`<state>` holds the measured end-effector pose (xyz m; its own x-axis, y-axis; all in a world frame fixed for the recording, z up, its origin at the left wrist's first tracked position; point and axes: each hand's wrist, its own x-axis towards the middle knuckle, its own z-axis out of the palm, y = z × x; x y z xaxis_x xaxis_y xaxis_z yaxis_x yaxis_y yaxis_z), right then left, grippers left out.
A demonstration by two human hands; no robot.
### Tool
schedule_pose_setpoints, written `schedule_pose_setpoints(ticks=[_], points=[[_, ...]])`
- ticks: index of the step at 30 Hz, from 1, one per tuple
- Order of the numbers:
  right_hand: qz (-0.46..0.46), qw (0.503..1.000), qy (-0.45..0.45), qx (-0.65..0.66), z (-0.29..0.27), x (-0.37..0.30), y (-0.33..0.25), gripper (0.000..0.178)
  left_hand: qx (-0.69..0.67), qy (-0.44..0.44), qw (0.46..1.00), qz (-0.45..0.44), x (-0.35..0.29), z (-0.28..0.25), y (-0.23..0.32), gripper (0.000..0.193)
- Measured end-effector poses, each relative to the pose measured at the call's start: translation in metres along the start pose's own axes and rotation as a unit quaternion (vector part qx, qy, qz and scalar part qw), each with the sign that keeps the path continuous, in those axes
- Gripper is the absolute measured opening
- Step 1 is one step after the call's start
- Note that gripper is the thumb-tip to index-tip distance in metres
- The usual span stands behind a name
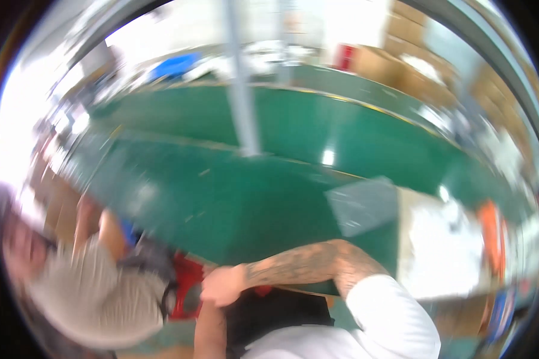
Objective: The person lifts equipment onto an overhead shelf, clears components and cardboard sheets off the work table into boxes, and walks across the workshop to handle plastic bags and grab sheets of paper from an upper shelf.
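Observation:
My right arm, tattooed and bent at the elbow, reaches across in front of me. My right hand [223,286] is closed over my left wrist, near the front edge of the green table [221,203]. From the lower edge my left forearm [210,332] comes up beneath it. The fingers of my left hand are hidden and blurred. Dark cloth [275,317] covers my lap just right of the hands. Close by on the left is a red plastic stool [188,287]. No item shows in either hand.
A co-worker in a beige shirt [96,293] sits at my left. On the table to the right lie a clear plastic sheet [365,204], a white pile of bags [440,251] and an orange item [491,233]. A grey post [241,90] rises mid-table; cardboard boxes [377,64] stand behind.

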<state>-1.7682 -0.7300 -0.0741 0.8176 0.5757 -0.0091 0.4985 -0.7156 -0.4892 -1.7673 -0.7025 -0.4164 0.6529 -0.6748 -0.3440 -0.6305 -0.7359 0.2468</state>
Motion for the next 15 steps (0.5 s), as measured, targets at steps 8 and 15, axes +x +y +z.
schedule_pose_setpoints(ticks=[8,15], points=[[-0.006,1.0,0.009,0.023,0.007,-0.007,0.009,0.019,0.149,-0.029,0.971,0.182,0.026,0.12,0.019,0.07],[0.0,0.999,-0.027,0.02,-0.012,0.008,-0.009,0.015,0.107,0.038,0.972,-0.206,0.116,0.05,0.011,0.067]])
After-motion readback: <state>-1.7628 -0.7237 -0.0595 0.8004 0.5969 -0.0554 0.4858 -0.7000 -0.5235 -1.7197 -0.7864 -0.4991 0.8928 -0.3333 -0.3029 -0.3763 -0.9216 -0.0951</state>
